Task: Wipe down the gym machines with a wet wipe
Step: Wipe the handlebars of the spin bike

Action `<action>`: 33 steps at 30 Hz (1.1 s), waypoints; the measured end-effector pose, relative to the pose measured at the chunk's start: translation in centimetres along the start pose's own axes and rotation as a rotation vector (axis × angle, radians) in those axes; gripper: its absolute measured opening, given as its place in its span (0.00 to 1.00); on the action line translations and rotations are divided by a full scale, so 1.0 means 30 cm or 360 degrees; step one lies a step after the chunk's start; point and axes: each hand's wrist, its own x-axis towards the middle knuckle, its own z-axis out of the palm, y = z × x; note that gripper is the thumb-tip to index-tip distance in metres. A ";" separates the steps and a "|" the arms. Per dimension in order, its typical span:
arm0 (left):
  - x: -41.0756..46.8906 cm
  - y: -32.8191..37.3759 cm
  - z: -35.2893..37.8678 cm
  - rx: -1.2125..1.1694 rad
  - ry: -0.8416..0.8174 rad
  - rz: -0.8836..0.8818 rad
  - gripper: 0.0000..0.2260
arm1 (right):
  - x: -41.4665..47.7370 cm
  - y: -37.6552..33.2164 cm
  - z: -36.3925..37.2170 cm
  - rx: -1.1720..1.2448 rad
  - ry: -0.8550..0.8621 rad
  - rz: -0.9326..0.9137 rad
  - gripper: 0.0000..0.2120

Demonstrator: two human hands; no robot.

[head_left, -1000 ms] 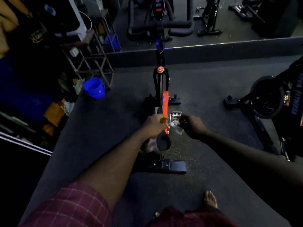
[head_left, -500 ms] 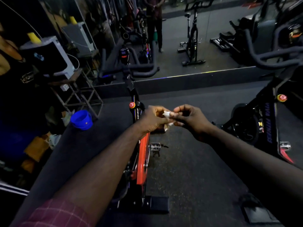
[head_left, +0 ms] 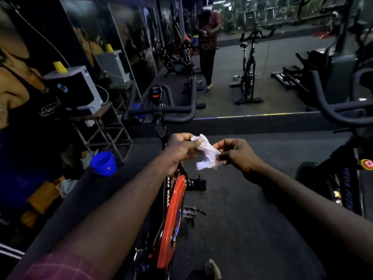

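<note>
Head view: I am looking down on a dark floor (head_left: 242,219) in a dim gym, mirror wall (head_left: 272,63) ahead.
Change: left hand (head_left: 179,150) and right hand (head_left: 240,156) are drawing apart since half a second ago, wet wipe (head_left: 205,156) spreading between them.
Hands: both are pinching the wet wipe, one at each end.
Wipe: hanging over the red spin bike (head_left: 173,215), near its handlebars (head_left: 161,113).
Around: blue bucket (head_left: 104,163) sitting left; my forearms (head_left: 113,209) are hiding part of the bike.

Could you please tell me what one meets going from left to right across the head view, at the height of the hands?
blue bucket → left hand → wet wipe → right hand → black exercise bike at the right edge
</note>
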 end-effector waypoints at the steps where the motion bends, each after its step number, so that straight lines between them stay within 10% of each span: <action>1: 0.046 -0.002 0.001 -0.0061 -0.0014 -0.0003 0.03 | 0.042 -0.007 -0.008 -0.0024 -0.0016 0.0002 0.15; 17: 0.934 0.119 -0.174 -0.0235 -0.0131 -0.0009 0.21 | 0.972 -0.148 -0.053 0.0108 0.0120 -0.0042 0.10; 33: 1.177 0.005 -0.356 0.0037 0.0340 -0.0144 0.09 | 1.367 -0.043 -0.002 0.0620 -0.0407 0.0252 0.10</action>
